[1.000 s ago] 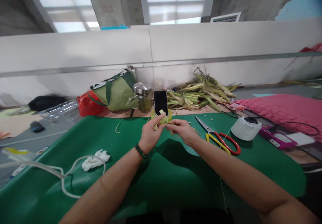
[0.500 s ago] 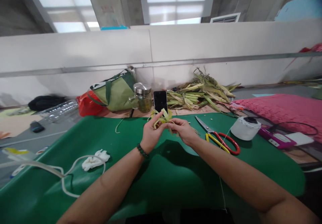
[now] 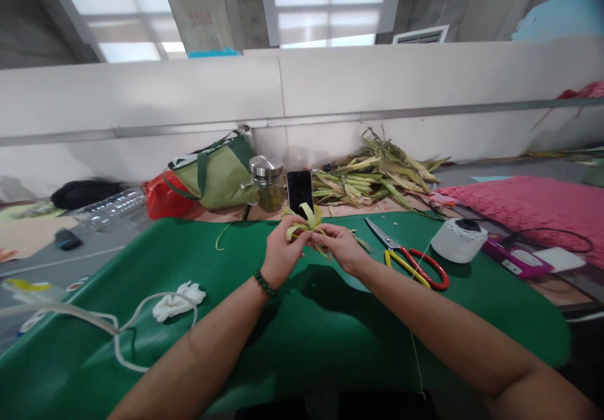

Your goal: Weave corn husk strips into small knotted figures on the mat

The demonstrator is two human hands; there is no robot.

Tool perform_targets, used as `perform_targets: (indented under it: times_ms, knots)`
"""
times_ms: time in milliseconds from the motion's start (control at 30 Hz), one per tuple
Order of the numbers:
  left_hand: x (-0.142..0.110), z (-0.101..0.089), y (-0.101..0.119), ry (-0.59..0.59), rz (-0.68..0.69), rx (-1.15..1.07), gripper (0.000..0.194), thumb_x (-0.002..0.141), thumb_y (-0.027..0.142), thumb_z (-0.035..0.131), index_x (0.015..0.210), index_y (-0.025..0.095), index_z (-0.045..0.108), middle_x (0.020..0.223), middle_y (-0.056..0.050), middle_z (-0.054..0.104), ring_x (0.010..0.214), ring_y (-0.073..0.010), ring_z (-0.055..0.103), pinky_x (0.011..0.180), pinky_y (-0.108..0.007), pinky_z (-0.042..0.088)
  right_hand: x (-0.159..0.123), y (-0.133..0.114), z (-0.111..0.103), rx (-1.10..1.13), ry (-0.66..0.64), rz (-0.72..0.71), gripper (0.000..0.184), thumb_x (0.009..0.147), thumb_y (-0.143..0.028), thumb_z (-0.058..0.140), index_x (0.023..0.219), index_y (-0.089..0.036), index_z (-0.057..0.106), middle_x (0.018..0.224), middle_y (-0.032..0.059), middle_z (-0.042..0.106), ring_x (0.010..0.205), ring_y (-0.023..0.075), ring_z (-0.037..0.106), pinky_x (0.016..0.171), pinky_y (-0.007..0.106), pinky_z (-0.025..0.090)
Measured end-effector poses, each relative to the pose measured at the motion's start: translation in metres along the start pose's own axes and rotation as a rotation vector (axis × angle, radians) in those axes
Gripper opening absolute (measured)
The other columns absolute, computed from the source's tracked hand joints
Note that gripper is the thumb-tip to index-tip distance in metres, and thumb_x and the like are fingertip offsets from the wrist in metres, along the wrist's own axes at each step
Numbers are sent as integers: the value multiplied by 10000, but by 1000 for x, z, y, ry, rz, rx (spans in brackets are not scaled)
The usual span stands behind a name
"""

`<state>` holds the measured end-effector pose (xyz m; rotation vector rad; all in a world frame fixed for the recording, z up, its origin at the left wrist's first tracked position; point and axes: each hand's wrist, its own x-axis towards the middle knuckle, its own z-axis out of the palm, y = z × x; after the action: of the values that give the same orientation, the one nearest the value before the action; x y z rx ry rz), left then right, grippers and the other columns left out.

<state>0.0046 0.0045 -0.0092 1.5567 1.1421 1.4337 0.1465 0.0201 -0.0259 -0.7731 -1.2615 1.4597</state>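
My left hand (image 3: 280, 253) and my right hand (image 3: 340, 246) meet above the green mat (image 3: 302, 319), both closed on a small bundle of yellow-green husk strips (image 3: 304, 222). The strips fan out upward between the fingertips, and a few thin ends trail below my right hand. A dark bead bracelet sits on my left wrist. A thin white thread runs from near my right forearm toward the white spool (image 3: 458, 239).
Red-and-yellow scissors (image 3: 409, 260) lie right of my hands. A phone (image 3: 301, 191), a glass jar (image 3: 267, 184), a green bag (image 3: 212, 171) and a pile of husks (image 3: 377, 175) stand behind. A white cloth and hose (image 3: 177, 300) lie left; pink fabric (image 3: 528, 203) lies right.
My left forefinger, stretched out before, has folded down onto the bundle. The husk strips have turned and stand up more between both hands.
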Motion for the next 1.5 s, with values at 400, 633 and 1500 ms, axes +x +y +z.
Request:
perform_targets:
  times_ms: [400, 633, 1500]
  knots:
    - [9, -14, -2, -158, 17, 166, 149, 698, 305, 679, 649, 165, 689, 644, -32, 672, 545, -142, 600, 500, -233, 492, -4, 3, -4, -645, 46, -265, 227, 750, -358, 618, 631, -166, 600, 585, -11, 532, 588, 122, 442, 555, 251, 319]
    - [8, -12, -1, -254, 20, 111, 240, 725, 389, 668, 679, 157, 704, 648, -42, 683, 627, -166, 616, 592, -261, 512, -3, 4, -3, -504, 51, -175, 252, 721, -413, 649, 666, -182, 564, 562, -14, 555, 526, 119, 472, 502, 239, 367]
    - [5, -12, 6, -479, -29, 146, 279, 633, 419, 749, 633, 140, 734, 605, -55, 704, 542, -144, 575, 548, -245, 453, -17, -21, -4, -610, 77, -444, 244, 753, -331, 625, 584, -195, 513, 620, -1, 494, 596, 132, 419, 574, 274, 324]
